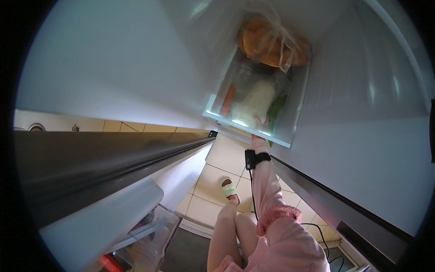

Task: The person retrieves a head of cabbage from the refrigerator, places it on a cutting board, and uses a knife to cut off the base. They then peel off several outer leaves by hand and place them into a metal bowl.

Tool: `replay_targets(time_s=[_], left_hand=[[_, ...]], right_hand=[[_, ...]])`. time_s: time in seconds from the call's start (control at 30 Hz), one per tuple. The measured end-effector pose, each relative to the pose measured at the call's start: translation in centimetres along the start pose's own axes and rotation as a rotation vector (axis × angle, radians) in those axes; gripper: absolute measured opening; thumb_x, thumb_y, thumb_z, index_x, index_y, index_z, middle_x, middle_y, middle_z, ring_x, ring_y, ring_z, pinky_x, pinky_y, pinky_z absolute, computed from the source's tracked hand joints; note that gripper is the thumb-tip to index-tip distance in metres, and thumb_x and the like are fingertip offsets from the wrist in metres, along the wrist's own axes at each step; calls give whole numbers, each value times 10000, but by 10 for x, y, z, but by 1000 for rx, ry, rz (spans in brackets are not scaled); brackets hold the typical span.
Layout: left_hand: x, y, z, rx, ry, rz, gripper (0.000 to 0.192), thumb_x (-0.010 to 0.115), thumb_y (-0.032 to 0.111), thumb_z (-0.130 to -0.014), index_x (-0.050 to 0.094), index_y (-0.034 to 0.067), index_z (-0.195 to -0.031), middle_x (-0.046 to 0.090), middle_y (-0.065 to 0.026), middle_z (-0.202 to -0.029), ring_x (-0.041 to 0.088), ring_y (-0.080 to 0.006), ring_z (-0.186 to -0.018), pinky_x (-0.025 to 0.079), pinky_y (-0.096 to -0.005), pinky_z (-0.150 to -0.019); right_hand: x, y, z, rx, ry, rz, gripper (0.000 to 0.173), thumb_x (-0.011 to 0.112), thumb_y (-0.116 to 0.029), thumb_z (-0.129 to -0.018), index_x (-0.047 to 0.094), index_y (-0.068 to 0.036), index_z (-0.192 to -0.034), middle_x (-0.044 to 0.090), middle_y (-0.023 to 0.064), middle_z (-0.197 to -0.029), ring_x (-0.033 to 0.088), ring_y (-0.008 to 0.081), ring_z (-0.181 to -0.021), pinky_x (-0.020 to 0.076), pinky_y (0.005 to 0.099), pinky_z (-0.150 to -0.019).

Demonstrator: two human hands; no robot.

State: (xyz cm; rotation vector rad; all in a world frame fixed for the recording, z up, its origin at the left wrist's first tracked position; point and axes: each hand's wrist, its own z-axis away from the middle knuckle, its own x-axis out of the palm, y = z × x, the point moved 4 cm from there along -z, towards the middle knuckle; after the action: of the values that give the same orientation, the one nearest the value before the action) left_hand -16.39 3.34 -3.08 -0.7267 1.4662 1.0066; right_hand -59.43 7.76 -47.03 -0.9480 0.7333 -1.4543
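Note:
My right hand (259, 123) reaches in under a clear shelf (289, 142) inside a refrigerator. It shows only dimly through the shelf, at the near end of a pale, whitish item (256, 98), possibly wrapped in plastic. Whether my fingers grip that item cannot be made out. An orange-red, carrot-like item (228, 100) lies to its left, and something green and leafy (277, 110) to its right. Farther back, an orange item (261, 44) sits in a clear plastic bag knotted at the top. My left hand is out of view.
The refrigerator's wall (357, 112) rises on the right. An open door (102, 153) with a clear door bin (153, 234) stands on the left. A black device (250, 159) is strapped to my right wrist, its cable trailing down. Tiled floor (207, 180) lies below.

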Motion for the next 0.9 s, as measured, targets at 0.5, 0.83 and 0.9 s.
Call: replay_targets(time_s=[0.5,0.83,0.9], left_hand=[[-149,-72,91,-237,382,-506,220,507,230,-918,671,120,-1016,701,-49,-972,669,-229,-749,522,-366,-601],[-143,54,188,-379,360,353,230,578,290,-895,649,72,-892,669,-121,-891,635,-277,-837,486,-375,-710],[-149,66,233,-194,473,727,269,585,323,-901,659,69,-952,674,-126,-959,628,-277,-898,478,-373,-776]], right_hand=[[-157,-51,291,612,-648,334,745,783,-114,-730,429,-11,-1378,626,130,-1167,613,258,-1071,510,382,-904],[-236,-144,430,929,-1523,813,571,638,-87,-828,435,-9,-1356,588,158,-1247,602,303,-1112,512,418,-941],[-235,-153,455,989,-1579,850,585,629,-89,-830,419,-8,-1370,581,163,-1253,600,310,-1113,512,423,-942]])
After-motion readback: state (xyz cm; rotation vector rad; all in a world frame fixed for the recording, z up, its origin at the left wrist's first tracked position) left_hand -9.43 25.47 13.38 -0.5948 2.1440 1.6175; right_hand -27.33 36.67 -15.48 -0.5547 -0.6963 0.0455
